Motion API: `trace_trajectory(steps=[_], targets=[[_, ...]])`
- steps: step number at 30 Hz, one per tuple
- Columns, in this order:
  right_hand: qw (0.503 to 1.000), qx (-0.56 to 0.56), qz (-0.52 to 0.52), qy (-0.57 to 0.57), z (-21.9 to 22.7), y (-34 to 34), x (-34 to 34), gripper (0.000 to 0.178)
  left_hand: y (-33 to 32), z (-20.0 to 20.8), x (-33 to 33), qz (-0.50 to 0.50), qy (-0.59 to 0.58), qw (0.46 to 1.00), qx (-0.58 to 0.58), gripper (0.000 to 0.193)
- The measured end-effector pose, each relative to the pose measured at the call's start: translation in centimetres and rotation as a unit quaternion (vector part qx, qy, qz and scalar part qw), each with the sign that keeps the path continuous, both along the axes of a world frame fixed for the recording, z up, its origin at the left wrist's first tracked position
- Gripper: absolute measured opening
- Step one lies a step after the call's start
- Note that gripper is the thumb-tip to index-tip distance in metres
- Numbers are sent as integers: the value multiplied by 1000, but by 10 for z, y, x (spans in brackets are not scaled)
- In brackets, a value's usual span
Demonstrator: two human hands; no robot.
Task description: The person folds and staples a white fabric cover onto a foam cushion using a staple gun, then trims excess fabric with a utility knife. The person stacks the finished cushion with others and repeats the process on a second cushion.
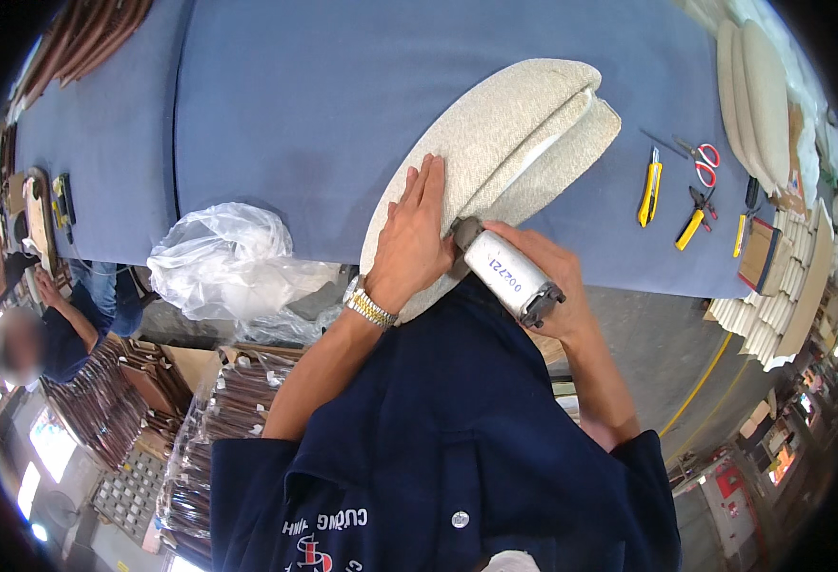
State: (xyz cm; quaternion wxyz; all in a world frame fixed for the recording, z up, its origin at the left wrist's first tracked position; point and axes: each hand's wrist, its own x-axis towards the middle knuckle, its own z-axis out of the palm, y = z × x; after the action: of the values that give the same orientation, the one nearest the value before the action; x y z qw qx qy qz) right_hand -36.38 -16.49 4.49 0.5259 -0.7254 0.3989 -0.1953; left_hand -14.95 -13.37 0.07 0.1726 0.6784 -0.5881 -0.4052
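A curved, beige fabric-covered cushion stretches from the blue-covered table to my body, with a long fold or gap between two padded layers showing white inside. My left hand lies flat on its near part, fingers stretched out and close together. In my right hand is a pneumatic staple gun with a silver cylindrical body and dark ends. Its far end is at the cushion's near side, close beside my left hand. The exact contact there is hidden.
On the right of the blue table lie a yellow utility knife, red-handled scissors and yellow-handled pliers. More beige cushions stand farther right. Crumpled clear plastic hangs over the front edge. Another person is at far left.
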Motion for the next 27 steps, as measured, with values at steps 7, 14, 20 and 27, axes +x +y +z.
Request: trace_trajectory(steps=[7,14,20,27], targets=[[999,37,-7,-3,-9,-3,7,63,1,-1,-5,9,-4,1000,4,108],[1000,-1,-17,-13,-7,3,8,64,-7,-23,61,-44,353,933,47,100],[999,-21,-29,-29,-14,6,9,64,25,-44,47,-22,179,982,54,101],[998,-53,-17,-8,-16,11,5,63,24,4,17,-7,28,998,54,104]])
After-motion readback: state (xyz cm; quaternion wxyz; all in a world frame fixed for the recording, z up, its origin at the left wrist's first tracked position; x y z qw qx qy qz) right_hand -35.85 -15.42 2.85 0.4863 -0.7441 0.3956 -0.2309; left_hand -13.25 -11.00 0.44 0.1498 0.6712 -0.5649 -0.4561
